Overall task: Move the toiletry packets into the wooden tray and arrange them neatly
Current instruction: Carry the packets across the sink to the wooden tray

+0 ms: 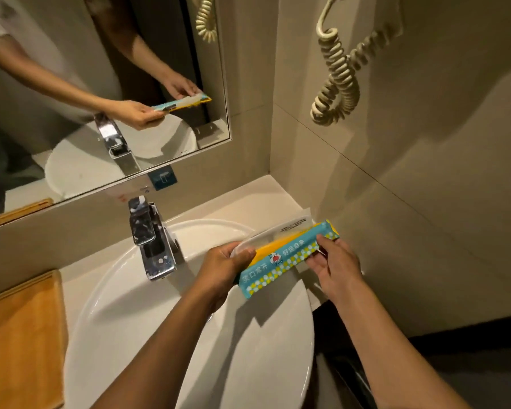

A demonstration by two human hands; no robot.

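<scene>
A long blue and yellow toiletry packet [289, 258] with white dots and printed characters is held level above the right rim of the sink. My left hand [224, 270] grips its left end together with a white packet [263, 239] behind it. My right hand [334, 261] pinches the right end of the blue packet. Another white packet [300, 221] lies on the counter by the wall corner, partly hidden behind the held ones. The wooden tray [21, 329] sits at the far left of the counter, with nothing visible in it.
A round white sink [165, 335] fills the middle, with a chrome faucet [152, 240] at its back. A mirror [101, 93] above reflects my arms. A coiled cream cord [337, 78] hangs on the right tiled wall. A dark bin [351, 364] stands below right.
</scene>
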